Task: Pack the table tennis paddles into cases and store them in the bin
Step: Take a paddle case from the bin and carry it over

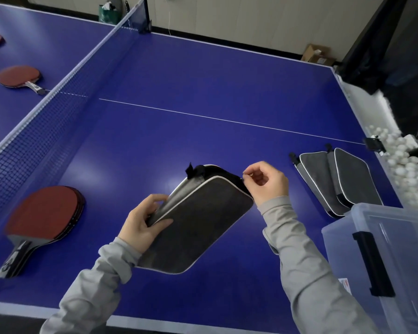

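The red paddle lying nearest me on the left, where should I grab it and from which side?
Take the red paddle by its handle, coming in from the near table edge. The handle points back toward you and sticks clear of the blade. The wide rubber face lies flat on the table, so it probably gives fingers little to close around.

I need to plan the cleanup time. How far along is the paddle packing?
Early, it seems. No packed case shows in the clear bin. In hand: the left hand holds a grey case while the right hand pinches at its zipper edge. Left: paddles near the net, two beyond it, and two flat cases.
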Action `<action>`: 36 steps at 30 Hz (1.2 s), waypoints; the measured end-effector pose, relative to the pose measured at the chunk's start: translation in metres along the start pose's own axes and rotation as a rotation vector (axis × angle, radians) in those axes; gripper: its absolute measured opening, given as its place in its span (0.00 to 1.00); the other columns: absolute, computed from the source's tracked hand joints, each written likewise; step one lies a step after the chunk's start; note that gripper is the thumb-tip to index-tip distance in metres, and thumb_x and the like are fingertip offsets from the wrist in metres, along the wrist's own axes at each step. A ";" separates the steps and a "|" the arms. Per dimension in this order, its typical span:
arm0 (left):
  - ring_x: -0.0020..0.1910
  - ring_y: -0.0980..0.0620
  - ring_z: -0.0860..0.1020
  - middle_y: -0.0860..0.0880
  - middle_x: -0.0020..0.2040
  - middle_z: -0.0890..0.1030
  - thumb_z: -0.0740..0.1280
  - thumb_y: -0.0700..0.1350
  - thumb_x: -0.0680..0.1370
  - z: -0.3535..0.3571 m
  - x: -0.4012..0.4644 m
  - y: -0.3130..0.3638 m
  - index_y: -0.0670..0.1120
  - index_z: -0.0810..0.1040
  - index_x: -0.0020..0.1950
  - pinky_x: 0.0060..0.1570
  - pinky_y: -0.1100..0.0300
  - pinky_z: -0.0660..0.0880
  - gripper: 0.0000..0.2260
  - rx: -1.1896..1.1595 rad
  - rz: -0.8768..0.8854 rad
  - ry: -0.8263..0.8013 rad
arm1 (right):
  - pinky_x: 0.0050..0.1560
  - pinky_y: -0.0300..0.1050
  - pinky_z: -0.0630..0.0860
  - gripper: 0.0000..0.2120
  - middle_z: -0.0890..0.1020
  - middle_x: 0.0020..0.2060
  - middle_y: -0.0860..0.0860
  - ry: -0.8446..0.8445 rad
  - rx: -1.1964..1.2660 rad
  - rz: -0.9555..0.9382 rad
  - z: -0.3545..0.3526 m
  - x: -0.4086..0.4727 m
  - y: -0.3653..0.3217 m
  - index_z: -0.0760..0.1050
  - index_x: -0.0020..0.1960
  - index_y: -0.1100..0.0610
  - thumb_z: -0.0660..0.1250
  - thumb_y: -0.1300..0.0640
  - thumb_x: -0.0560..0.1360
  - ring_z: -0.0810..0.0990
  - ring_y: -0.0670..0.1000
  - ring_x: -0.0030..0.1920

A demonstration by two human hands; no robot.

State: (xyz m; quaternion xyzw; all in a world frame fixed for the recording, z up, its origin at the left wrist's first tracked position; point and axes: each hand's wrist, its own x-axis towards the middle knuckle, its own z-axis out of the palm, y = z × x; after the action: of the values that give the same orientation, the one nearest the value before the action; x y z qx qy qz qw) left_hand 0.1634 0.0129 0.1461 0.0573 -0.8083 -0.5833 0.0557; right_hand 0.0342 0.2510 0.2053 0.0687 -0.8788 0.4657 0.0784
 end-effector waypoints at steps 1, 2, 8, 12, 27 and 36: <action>0.39 0.58 0.79 0.49 0.42 0.82 0.72 0.44 0.68 -0.004 0.001 0.000 0.63 0.74 0.51 0.45 0.66 0.75 0.18 -0.067 -0.022 0.002 | 0.38 0.35 0.75 0.06 0.80 0.31 0.48 0.000 -0.015 -0.004 -0.002 0.001 0.004 0.79 0.39 0.56 0.70 0.66 0.68 0.77 0.47 0.32; 0.40 0.56 0.80 0.46 0.42 0.83 0.72 0.43 0.67 -0.008 0.002 -0.002 0.61 0.75 0.51 0.45 0.63 0.76 0.17 -0.141 -0.050 0.002 | 0.38 0.33 0.75 0.06 0.81 0.32 0.48 0.001 -0.016 0.002 -0.005 0.002 0.009 0.79 0.38 0.56 0.70 0.66 0.68 0.78 0.46 0.32; 0.40 0.47 0.83 0.44 0.43 0.85 0.71 0.36 0.66 -0.025 0.009 -0.008 0.51 0.79 0.51 0.39 0.55 0.81 0.16 -0.528 -0.221 -0.018 | 0.37 0.29 0.74 0.04 0.81 0.31 0.48 0.007 -0.021 0.021 -0.011 -0.002 0.032 0.81 0.39 0.56 0.71 0.64 0.69 0.78 0.45 0.31; 0.39 0.46 0.83 0.44 0.43 0.85 0.71 0.36 0.66 -0.022 0.013 -0.006 0.50 0.80 0.51 0.36 0.56 0.80 0.16 -0.620 -0.295 0.001 | 0.37 0.28 0.73 0.05 0.80 0.30 0.47 0.016 -0.010 0.023 -0.007 -0.009 0.040 0.80 0.39 0.55 0.72 0.64 0.69 0.77 0.43 0.30; 0.35 0.49 0.83 0.49 0.39 0.85 0.72 0.38 0.71 0.010 0.034 0.011 0.56 0.77 0.46 0.38 0.52 0.79 0.12 -0.675 -0.461 0.282 | 0.32 0.39 0.72 0.07 0.80 0.29 0.55 0.066 -0.197 -0.242 0.004 -0.052 0.055 0.77 0.37 0.64 0.72 0.72 0.65 0.76 0.53 0.26; 0.28 0.57 0.79 0.52 0.35 0.81 0.71 0.38 0.72 0.031 0.048 0.020 0.54 0.72 0.45 0.35 0.60 0.76 0.13 -0.747 -0.503 0.639 | 0.35 0.28 0.67 0.08 0.79 0.28 0.54 0.116 -0.180 -0.158 0.014 -0.103 0.064 0.77 0.37 0.64 0.73 0.73 0.63 0.72 0.48 0.33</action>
State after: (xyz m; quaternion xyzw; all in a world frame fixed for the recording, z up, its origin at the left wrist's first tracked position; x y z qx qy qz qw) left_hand 0.1110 0.0405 0.1561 0.3993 -0.4507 -0.7793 0.1737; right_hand 0.1216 0.2799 0.1256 0.1032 -0.9028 0.3807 0.1713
